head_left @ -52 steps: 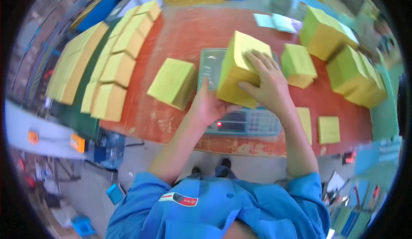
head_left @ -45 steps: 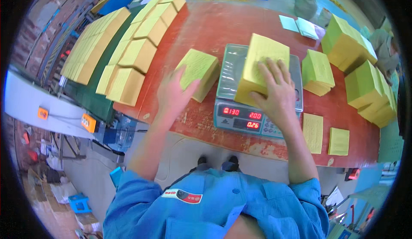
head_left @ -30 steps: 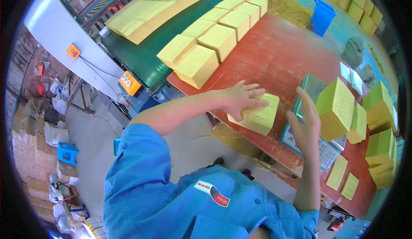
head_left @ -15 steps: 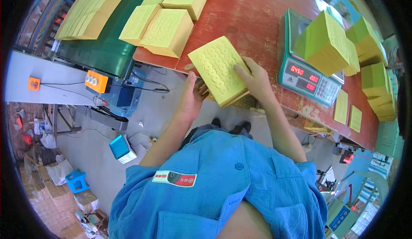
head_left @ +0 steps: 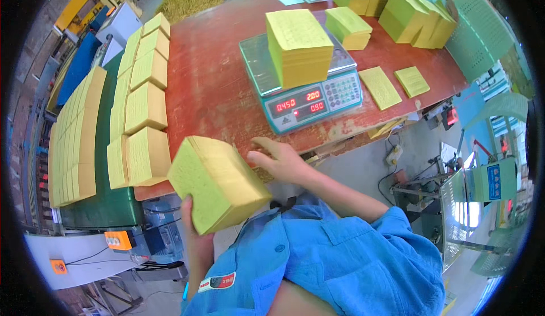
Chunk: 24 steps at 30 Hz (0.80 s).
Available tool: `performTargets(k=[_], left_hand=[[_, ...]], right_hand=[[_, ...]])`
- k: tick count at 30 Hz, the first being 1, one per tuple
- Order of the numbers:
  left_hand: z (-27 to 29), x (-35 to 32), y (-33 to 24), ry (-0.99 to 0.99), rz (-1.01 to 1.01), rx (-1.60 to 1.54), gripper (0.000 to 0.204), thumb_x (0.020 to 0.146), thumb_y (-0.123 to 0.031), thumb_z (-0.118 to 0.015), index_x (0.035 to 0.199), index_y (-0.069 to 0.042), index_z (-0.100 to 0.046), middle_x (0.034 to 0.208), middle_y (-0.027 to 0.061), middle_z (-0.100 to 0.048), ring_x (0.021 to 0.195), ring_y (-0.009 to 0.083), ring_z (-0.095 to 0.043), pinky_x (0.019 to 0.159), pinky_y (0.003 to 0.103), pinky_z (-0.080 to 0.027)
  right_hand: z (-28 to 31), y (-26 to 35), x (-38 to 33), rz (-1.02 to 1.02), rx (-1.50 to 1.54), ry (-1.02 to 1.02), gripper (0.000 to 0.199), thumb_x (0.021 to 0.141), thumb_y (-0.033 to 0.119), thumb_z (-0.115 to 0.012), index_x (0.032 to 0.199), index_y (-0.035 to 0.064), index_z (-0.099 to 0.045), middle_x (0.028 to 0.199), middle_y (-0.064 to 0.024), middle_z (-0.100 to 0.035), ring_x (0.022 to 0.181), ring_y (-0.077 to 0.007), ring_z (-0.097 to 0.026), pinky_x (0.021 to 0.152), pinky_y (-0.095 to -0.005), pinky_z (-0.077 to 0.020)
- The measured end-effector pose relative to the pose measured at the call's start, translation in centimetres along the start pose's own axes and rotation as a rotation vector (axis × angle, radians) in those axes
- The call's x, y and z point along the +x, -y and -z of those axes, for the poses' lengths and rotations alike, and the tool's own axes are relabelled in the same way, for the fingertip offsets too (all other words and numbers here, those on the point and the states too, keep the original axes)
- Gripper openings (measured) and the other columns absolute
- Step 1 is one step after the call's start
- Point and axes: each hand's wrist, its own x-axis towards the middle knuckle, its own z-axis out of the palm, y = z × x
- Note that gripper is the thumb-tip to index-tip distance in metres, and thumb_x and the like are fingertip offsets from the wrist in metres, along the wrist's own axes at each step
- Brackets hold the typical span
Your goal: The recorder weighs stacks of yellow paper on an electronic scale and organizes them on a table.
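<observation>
A thick stack of yellow embossed paper is tilted in front of my body, its cut edges turned up to the right. My left hand grips it from the lower left, the thumb along its face; the other fingers are hidden behind. My right hand is just right of the stack, apart from it, its fingers loosely bent and spread with nothing in them. Beyond it a teal digital scale with red lit digits carries another stack of yellow paper.
Rows of yellow stacks line the red table's left side, beside a green conveyor belt. More stacks stand at the far right. Two thin yellow pads lie right of the scale. Orange switch boxes are at lower left.
The paper stack has swung left and tipped onto its side, now carried by my left hand. My right hand has let go of it. My view has turned right, toward the scale.
</observation>
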Motion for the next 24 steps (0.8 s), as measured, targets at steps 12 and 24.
performTargets(k=[12, 24], left_hand=[[-27.7, 21.0, -7.8, 0.616, -0.823, 0.687, 0.047, 0.093, -0.037, -0.057, 0.130, -0.009, -0.056, 0.124, 0.0100, -0.061, 0.115, 0.0235, -0.058, 0.097, 0.038, -0.046], [-32.8, 28.4, -5.3, 0.405, 0.241, 0.407, 0.058, 0.083, -0.047, -0.067, 0.129, -0.013, -0.055, 0.122, 0.0064, -0.061, 0.110, 0.0196, -0.057, 0.094, 0.039, -0.044]], right_hand=[[26.1, 7.9, 11.0, 0.117, 0.541, -0.141, 0.035, 0.094, 0.032, -0.057, 0.108, 0.0017, -0.066, 0.096, -0.0093, -0.069, 0.079, -0.0180, -0.068, 0.069, -0.0331, -0.0563], [28.9, 2.7, 16.9, -0.056, 0.529, -0.096, 0.024, 0.095, 0.019, -0.055, 0.099, -0.0009, -0.067, 0.087, -0.0089, -0.070, 0.069, -0.0173, -0.068, 0.064, -0.0309, -0.0588]])
